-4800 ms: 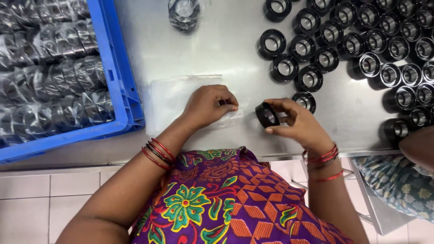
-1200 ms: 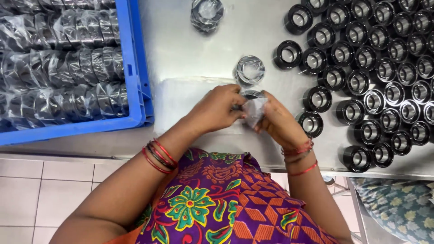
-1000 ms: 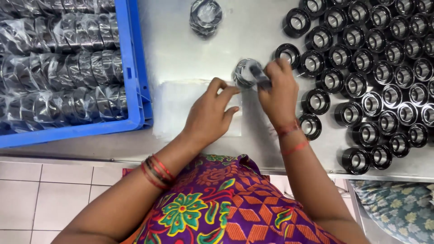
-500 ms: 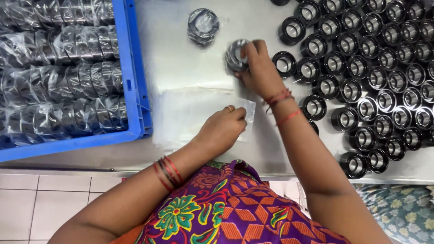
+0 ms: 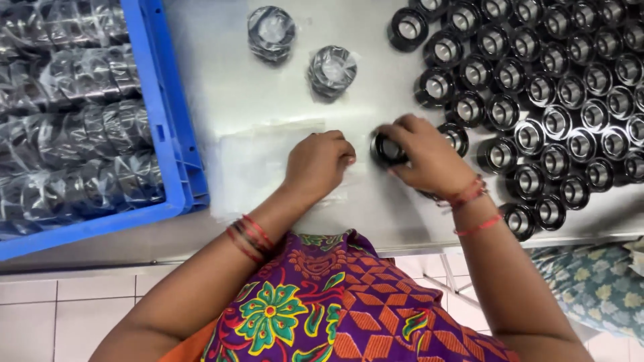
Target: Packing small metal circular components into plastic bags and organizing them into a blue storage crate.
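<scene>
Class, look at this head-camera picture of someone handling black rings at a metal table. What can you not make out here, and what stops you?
- Black ring in the right hand: mostly covered by fingers.
- Left hand: its fingertips hide what it presses on the clear bags.
- Blue crate: cut off by the left and top edges.
- Rows of rings: run past the right edge.

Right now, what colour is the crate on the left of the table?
Blue: the crate is plain blue plastic, seen best in the head view, and it holds clear-wrapped rings.

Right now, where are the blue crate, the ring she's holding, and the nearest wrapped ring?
blue crate (image 5: 155,114): head view, its right wall.
black ring (image 5: 387,149): head view, its rim beside the right hand's fingers.
wrapped ring (image 5: 332,69): head view, its plastic-covered top.
</scene>
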